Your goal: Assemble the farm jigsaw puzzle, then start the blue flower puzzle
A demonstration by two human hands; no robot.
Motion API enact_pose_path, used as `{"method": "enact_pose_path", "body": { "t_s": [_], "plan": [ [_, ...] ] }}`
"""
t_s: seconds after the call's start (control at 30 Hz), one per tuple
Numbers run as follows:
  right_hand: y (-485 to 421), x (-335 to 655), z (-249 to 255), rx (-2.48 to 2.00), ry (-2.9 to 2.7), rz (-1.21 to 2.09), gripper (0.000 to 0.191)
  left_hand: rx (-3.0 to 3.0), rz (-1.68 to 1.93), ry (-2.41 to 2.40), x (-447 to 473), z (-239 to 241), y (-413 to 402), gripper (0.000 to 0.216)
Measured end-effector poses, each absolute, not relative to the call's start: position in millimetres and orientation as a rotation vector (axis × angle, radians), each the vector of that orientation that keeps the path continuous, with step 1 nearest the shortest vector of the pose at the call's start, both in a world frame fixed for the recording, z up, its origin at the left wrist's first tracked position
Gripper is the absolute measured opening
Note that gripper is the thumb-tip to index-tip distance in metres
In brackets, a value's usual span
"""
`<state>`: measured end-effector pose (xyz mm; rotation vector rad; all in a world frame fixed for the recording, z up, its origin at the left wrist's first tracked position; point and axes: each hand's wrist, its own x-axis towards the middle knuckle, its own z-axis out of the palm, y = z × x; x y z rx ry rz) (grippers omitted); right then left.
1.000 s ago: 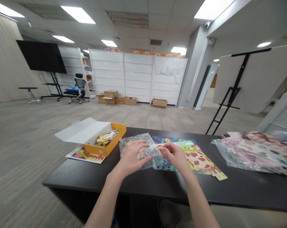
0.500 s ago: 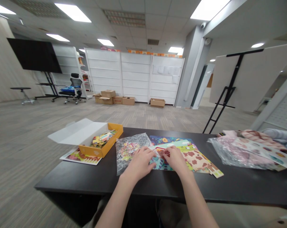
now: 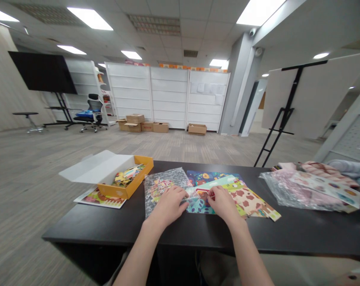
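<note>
My left hand (image 3: 168, 203) rests with curled fingers on a clear plastic bag of colourful puzzle pieces (image 3: 160, 186) lying on the black table (image 3: 180, 232). My right hand (image 3: 223, 201) pinches the bag's right edge beside it, over a stack of bright printed puzzle boards (image 3: 245, 196). Both hands sit close together at the middle of the table.
An open yellow box (image 3: 124, 180) with loose pieces and a white lid stands at the left, on a printed sheet (image 3: 98, 198). Plastic-wrapped sheets and pink cloth (image 3: 311, 184) lie at the right. A black easel (image 3: 283, 115), cardboard boxes (image 3: 142, 122) and an office chair (image 3: 92, 113) stand beyond.
Both hands have slid towards me along the bag, from its middle to its near right edge. The view has shifted slightly to the right.
</note>
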<state>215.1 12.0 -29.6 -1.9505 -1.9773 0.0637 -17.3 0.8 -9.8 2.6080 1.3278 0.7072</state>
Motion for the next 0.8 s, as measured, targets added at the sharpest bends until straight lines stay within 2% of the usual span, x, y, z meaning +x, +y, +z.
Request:
{"method": "enact_pose_path", "body": {
  "t_s": [0.2,0.43,0.67,0.8],
  "plan": [
    [8,213,-26,-1.958,-1.964,0.102,0.015,2.599,0.641,1.335,-12,0,-5,0.003],
    [13,200,-29,-1.723,-2.072,0.145,0.004,2.570,0.634,1.412,-27,-7,0,0.014],
    [21,186,-30,-1.577,-2.090,0.247,0.021,2.574,0.632,1.428,-43,-8,0,0.003],
    [21,171,-29,-1.532,-2.151,0.235,0.020,2.582,0.751,1.477,-47,-7,0,0.012]
  ]
}}
